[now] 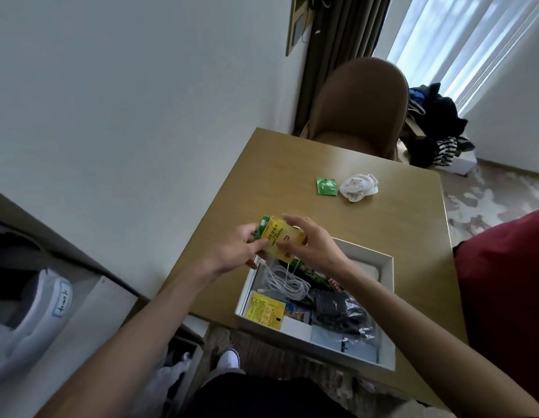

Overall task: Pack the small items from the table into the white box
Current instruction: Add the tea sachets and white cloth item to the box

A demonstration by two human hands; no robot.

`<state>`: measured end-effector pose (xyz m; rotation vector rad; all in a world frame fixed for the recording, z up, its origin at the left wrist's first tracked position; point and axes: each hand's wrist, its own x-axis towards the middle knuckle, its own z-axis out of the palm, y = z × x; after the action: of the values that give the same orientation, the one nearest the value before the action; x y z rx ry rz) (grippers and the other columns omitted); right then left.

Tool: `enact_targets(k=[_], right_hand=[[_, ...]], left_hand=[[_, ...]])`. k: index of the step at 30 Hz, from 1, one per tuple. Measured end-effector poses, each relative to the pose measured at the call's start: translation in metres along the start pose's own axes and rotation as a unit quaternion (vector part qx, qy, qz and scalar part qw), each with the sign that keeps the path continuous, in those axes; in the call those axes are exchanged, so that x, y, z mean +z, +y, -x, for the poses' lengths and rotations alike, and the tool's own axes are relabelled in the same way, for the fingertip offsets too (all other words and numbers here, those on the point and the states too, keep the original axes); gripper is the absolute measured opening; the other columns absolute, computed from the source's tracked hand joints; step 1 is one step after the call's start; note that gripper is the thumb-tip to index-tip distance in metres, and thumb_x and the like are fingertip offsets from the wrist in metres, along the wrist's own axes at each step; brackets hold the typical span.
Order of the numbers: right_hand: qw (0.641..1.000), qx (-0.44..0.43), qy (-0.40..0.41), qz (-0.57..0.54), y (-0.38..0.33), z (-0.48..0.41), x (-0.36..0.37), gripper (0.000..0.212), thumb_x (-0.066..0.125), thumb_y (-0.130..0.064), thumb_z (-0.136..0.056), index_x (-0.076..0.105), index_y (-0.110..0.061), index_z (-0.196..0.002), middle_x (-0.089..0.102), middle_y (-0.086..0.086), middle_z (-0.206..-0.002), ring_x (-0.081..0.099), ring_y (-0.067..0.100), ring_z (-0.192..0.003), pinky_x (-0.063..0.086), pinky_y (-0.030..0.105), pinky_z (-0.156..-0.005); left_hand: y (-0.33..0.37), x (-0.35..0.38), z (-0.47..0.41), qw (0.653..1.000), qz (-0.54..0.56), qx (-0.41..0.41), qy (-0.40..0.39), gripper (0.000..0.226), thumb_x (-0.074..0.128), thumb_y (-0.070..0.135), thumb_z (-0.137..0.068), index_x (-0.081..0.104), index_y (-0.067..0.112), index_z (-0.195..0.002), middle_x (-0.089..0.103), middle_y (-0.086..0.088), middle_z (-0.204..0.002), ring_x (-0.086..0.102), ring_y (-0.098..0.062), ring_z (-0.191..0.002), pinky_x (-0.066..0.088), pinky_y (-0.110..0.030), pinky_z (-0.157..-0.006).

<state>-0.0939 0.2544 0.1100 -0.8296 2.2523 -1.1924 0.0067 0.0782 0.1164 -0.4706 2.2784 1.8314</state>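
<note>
The left hand (239,247) and right hand (312,245) both pinch a flat yellow paper packet (282,238), with a green packet (260,227) behind it, over the 11 o'clock corner of the open white cardboard box (388,297). At 1 o'clock, well apart, a green foil sachet (326,186) and a round white fabric pouch (358,187) lie on the wooden surface (277,170).

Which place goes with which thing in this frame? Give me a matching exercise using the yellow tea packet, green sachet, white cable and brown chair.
Things:
1. yellow tea packet
2. green sachet
3. white cable
4. brown chair

Places:
A. coiled inside the white box
B. beyond the far edge of the table
C. held between the left hand and the right hand
D. lying on the table, beyond the box

Pairs: 1-C, 2-D, 3-A, 4-B
</note>
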Motion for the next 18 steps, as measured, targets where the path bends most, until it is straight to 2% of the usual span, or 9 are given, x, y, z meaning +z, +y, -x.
enact_targets(k=[3,5,7,9,10,12,13,16,18], right_hand=[[0.999,0.002,-0.028,0.031,0.003,0.012,0.005,0.034,0.068,-0.027,-0.088,0.061,-0.030,-0.121,0.067,-0.008,-0.096,0.067,-0.003,-0.077,0.055,0.016,-0.061],[0.997,0.044,-0.049,0.034,0.009,0.024,0.011,0.020,0.065,-0.028,-0.091,0.061,-0.031,-0.110,0.069,-0.004,-0.097,0.069,0.002,-0.079,0.058,0.022,-0.064],[0.990,0.086,-0.099,0.046,0.017,0.036,0.022,0.009,0.059,-0.029,-0.095,0.055,-0.034,-0.102,0.067,-0.002,-0.100,0.069,0.008,-0.086,0.060,0.027,-0.066],[0.981,0.096,-0.156,0.069,0.023,0.044,0.036,0.005,0.051,-0.028,-0.099,0.051,-0.031,-0.103,0.066,-0.002,-0.101,0.067,0.011,-0.087,0.057,0.026,-0.064],[0.976,0.088,-0.173,0.095,0.026,0.045,0.042,0.006,0.047,-0.026,-0.100,0.050,-0.025,-0.105,0.065,0.001,-0.101,0.066,0.014,-0.086,0.057,0.029,-0.065],[0.967,0.062,-0.187,0.164,0.029,0.043,0.054,0.013,0.043,-0.024,-0.101,0.049,-0.013,-0.107,0.063,0.010,-0.100,0.062,0.024,-0.085,0.055,0.044,-0.071],[0.961,0.054,-0.191,0.195,0.030,0.042,0.060,0.015,0.043,-0.024,-0.101,0.049,-0.012,-0.108,0.062,0.011,-0.101,0.061,0.026,-0.086,0.053,0.048,-0.075],[0.937,0.033,-0.203,0.283,0.034,0.044,0.076,0.030,0.043,-0.035,-0.100,0.048,-0.024,-0.127,0.057,0.001,-0.117,0.060,0.022,-0.094,0.053,0.042,-0.076],[0.941,-0.006,-0.194,0.278,0.035,0.045,0.082,0.030,0.044,-0.034,-0.099,0.049,-0.021,-0.125,0.058,0.002,-0.117,0.061,0.020,-0.086,0.054,0.043,-0.070]], left_hand=[[-0.014,-0.003,0.002,0.993,-0.103,0.030,-0.046,0.019,0.055,0.024,-0.095,0.060,0.021,-0.113,0.070,0.003,-0.097,0.068,-0.009,-0.082,0.049,-0.017,-0.058],[-0.025,-0.004,0.002,0.983,-0.168,0.063,-0.032,0.017,0.056,0.028,-0.094,0.061,0.022,-0.109,0.067,0.008,-0.096,0.064,-0.006,-0.085,0.048,-0.013,-0.061],[-0.034,-0.006,-0.001,0.984,-0.154,0.087,0.016,0.015,0.055,0.024,-0.095,0.060,0.021,-0.108,0.065,0.005,-0.098,0.062,-0.005,-0.088,0.049,-0.012,-0.063],[-0.039,-0.012,-0.007,0.989,-0.103,0.094,0.058,0.018,0.052,0.017,-0.096,0.058,0.018,-0.113,0.065,0.002,-0.099,0.061,-0.004,-0.089,0.050,-0.010,-0.068],[-0.041,-0.014,-0.011,0.989,-0.092,0.094,0.072,0.020,0.050,0.014,-0.097,0.055,0.016,-0.116,0.064,0.002,-0.099,0.060,-0.003,-0.089,0.050,-0.010,-0.070],[-0.043,-0.018,-0.018,0.989,-0.087,0.087,0.078,0.023,0.048,0.010,-0.097,0.052,0.015,-0.120,0.063,0.002,-0.098,0.059,-0.002,-0.087,0.050,-0.011,-0.070],[-0.044,-0.018,-0.022,0.990,-0.086,0.083,0.073,0.025,0.047,0.009,-0.097,0.051,0.015,-0.120,0.062,0.002,-0.098,0.059,-0.004,-0.087,0.050,-0.014,-0.070],[-0.045,-0.018,-0.031,0.992,-0.065,0.092,0.054,0.024,0.045,0.007,-0.096,0.053,0.017,-0.117,0.063,0.002,-0.096,0.060,-0.012,-0.087,0.052,-0.023,-0.072],[-0.040,-0.018,-0.036,0.991,-0.046,0.111,0.060,0.022,0.045,0.005,-0.096,0.055,0.018,-0.110,0.064,0.001,-0.091,0.059,-0.017,-0.078,0.053,-0.028,-0.067]])
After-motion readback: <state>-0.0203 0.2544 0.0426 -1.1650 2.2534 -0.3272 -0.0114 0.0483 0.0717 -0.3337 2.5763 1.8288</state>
